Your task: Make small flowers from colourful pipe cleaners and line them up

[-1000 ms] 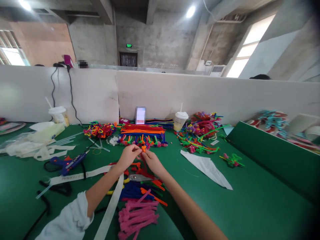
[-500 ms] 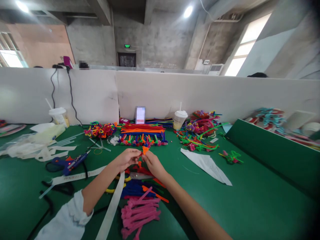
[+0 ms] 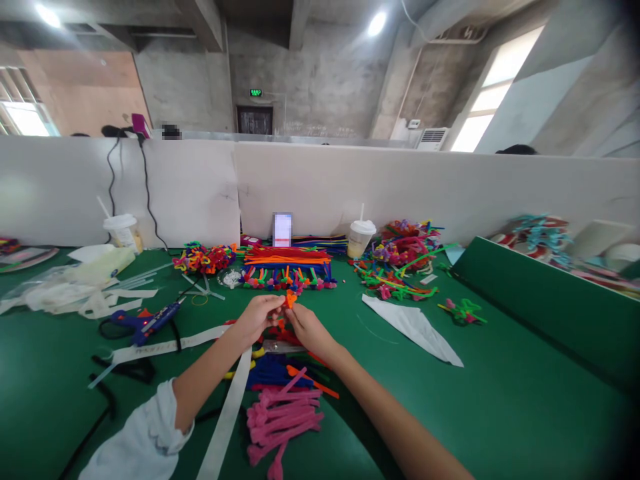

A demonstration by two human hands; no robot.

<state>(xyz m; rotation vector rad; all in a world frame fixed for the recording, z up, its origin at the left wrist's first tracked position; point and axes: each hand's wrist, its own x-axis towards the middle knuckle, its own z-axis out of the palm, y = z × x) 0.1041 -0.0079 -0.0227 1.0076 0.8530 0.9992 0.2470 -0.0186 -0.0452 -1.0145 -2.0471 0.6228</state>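
My left hand (image 3: 260, 316) and my right hand (image 3: 309, 328) meet over the middle of the table, fingertips closed around a small bent orange pipe cleaner (image 3: 290, 300). Its lower part is hidden by the fingers. Under the hands lie scissors (image 3: 280, 347) with yellow handles, partly covered. Blue pipe cleaners (image 3: 277, 371) and a pile of folded pink pipe cleaners (image 3: 284, 417) sit closer to me. A white ribbon (image 3: 230, 410) runs down past my left wrist. Beyond the hands is a row of multicoloured pipe cleaner pieces (image 3: 287, 279).
At left a blue glue gun (image 3: 153, 323) rests near a printed strip (image 3: 187, 342) and plastic bags (image 3: 65, 287). Two lidded cups (image 3: 123, 233) stand by the partition (image 3: 310, 187), with a phone (image 3: 283, 230) between them. To the right are tangled pipe cleaners (image 3: 400, 257) and white paper (image 3: 413, 330).
The view has shifted slightly, so the table things sit a little further right. Both hands keep hold of the orange pipe cleaner, with only slight finger movement.
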